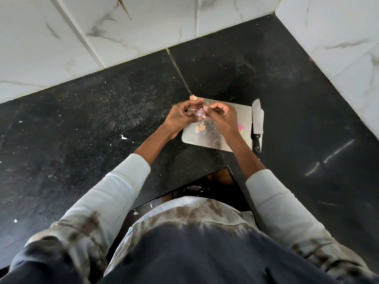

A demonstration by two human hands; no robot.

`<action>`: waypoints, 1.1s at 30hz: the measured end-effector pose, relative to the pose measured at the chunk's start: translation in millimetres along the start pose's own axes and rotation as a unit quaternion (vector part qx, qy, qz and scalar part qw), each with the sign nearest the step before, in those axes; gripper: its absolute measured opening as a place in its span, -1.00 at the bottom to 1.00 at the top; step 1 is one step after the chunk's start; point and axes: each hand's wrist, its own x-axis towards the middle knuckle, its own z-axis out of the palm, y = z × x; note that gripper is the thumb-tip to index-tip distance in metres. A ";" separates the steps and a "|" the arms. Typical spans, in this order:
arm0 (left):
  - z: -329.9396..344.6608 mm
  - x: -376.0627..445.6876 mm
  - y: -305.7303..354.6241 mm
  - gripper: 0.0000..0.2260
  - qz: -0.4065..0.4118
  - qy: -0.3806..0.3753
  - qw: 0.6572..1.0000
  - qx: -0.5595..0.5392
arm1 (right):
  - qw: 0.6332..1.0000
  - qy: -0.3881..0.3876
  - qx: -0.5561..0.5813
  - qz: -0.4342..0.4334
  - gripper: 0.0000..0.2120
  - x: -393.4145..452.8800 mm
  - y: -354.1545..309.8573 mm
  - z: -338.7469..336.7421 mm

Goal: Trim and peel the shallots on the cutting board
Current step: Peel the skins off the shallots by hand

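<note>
A small purple shallot point(200, 113) is held just above the steel cutting board point(244, 117). My left hand point(182, 117) grips it from the left. My right hand point(222, 117) pinches its skin from the right with thumb and fingertips. Loose papery peel point(200, 127) lies on the board below the hands. Another pale piece of shallot or skin point(193, 97) sits at the board's far left corner. A pink cut piece point(240, 127) shows on the board beside my right wrist. A knife point(258, 124) lies along the board's right edge, blade pointing away.
The board rests on a black granite counter point(102, 119) strewn with small white scraps point(123, 137). White marble-look tiled walls point(123, 27) close the back and right. The counter's front edge has a notch near my body.
</note>
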 end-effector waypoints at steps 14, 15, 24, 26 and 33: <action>13.4 2.5 -7.1 -0.54 -0.019 -0.006 1.000 0.015 | 0.944 0.254 -0.189 0.092 -0.72 -12.9 37.3 -56.2; 16.7 3.9 -7.6 -0.54 -0.018 -0.006 1.000 0.025 | 0.934 0.263 -0.216 0.112 -0.67 -15.8 42.7 -63.0; 43.7 13.1 -9.7 -0.59 -0.024 -0.016 0.999 0.047 | 0.915 0.224 -0.265 0.205 -0.59 -35.0 69.9 -84.7; 45.0 14.6 -10.1 -0.60 -0.030 -0.018 0.999 0.036 | 0.914 0.218 -0.277 0.202 -0.57 -37.1 71.9 -84.4; 48.0 13.3 -4.6 -0.59 -0.026 -0.007 0.999 0.043 | 0.903 0.217 -0.303 0.216 -0.57 -44.9 78.5 -82.4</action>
